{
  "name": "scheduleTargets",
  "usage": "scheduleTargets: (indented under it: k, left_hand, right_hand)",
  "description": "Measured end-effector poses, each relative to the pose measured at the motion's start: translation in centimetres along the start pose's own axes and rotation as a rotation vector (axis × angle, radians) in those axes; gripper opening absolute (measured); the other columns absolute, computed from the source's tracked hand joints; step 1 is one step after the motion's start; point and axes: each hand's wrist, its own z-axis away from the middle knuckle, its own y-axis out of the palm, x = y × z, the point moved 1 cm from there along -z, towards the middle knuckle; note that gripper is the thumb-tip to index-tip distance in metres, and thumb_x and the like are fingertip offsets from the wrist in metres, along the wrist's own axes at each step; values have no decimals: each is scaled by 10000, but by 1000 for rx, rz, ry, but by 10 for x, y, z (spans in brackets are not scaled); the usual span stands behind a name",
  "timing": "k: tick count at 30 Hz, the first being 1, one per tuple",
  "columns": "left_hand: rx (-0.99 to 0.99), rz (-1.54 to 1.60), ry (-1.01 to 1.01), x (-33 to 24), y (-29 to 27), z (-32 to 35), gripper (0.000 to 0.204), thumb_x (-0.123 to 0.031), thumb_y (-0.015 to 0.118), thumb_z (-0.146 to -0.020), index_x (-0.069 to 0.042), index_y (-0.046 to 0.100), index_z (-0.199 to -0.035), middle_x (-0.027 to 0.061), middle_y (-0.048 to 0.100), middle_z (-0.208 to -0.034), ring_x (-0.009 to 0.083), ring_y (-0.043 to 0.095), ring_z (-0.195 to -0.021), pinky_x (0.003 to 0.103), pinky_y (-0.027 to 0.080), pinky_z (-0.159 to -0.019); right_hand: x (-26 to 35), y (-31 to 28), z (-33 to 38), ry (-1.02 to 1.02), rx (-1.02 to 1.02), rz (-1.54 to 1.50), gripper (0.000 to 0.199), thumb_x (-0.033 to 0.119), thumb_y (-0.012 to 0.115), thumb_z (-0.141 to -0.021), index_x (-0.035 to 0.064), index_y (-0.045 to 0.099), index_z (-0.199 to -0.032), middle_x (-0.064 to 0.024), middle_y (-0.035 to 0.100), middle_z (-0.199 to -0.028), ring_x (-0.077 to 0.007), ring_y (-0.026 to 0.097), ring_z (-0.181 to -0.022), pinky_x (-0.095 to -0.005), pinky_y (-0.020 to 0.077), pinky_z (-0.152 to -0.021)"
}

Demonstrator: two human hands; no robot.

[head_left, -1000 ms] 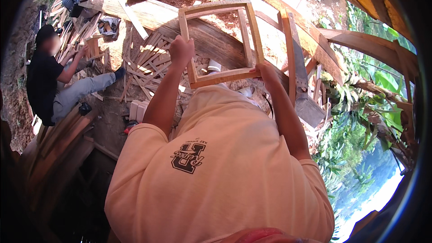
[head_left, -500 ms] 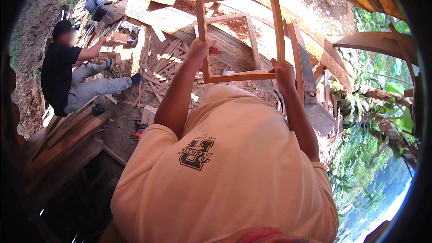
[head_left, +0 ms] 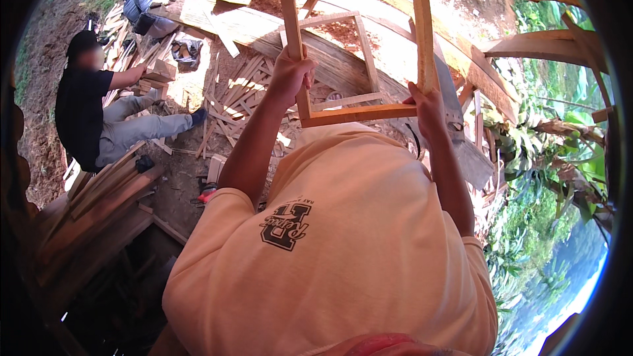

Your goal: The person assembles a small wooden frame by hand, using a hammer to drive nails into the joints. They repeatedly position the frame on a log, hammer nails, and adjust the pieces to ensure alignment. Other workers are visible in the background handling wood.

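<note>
A rectangular wooden frame [head_left: 359, 115] is held up in front of me by both sides. My left hand [head_left: 290, 78] wraps round its left side near the lower corner. On the lower right corner, my right hand [head_left: 425, 107] grips with the thumb on the inner side. Through the opening a second wooden frame [head_left: 369, 53] shows, lower down by the plank bench. A handsaw [head_left: 450, 92] stands just beyond my right hand, its blade partly hidden by the frame and my arm.
At the left a person in a black shirt [head_left: 82, 105] sits handling wooden blocks [head_left: 160, 71]. Another person [head_left: 142, 6] is farther back. Scattered wood strips [head_left: 241, 92] cover the ground. Stacked planks [head_left: 99, 204] lie at lower left, and green plants [head_left: 527, 224] grow at right.
The held frame has come up and closer, looking larger, with both hands still on it. The seated person's hand has shifted slightly at the blocks.
</note>
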Motion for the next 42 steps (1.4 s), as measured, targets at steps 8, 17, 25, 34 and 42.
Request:
scheduleTargets:
  k: [8,17,25,34,42]
  left_hand:
    - [-22,-21,-36,15,5,-16,218,19,647,-856,-108,480,-916,10,534,-617,98,505,-451,271,422,-424]
    - [-155,-136,-162,30,6,-13,144,-42,673,-857,-62,540,-908,15,545,-626,127,539,-474,290,440,-433]
    - [-225,-91,-228,96,-53,-40,95,-92,634,-883,-35,563,-909,45,578,-664,144,562,-500,305,493,-481]
    - [-338,-947,-127,162,-124,-60,316,-231,657,-910,54,586,-1025,197,665,-868,415,693,-800,465,584,-817]
    - [-384,-1071,-238,180,-130,-74,554,-287,716,-900,107,502,-1225,369,631,-1219,486,645,-1131,491,515,-992]
  right_hand:
    - [-14,-9,-18,27,-10,33,346,301,720,-952,-27,718,-841,-101,673,-671,-152,576,-614,-330,431,-621]
    - [-48,-6,-22,261,68,-11,366,372,753,-922,24,690,-825,-97,694,-712,-158,604,-636,-326,453,-613]
    - [-76,28,-48,175,142,245,366,400,699,-964,35,670,-951,-75,680,-778,-174,638,-668,-340,497,-610]
    - [-95,78,-80,33,107,698,440,381,626,-968,48,664,-1255,-242,672,-1213,-427,626,-1157,-516,486,-985]
    - [-94,70,-39,64,342,994,768,497,614,-977,-4,418,-1525,-341,534,-1390,-482,514,-1300,-505,436,-1091]
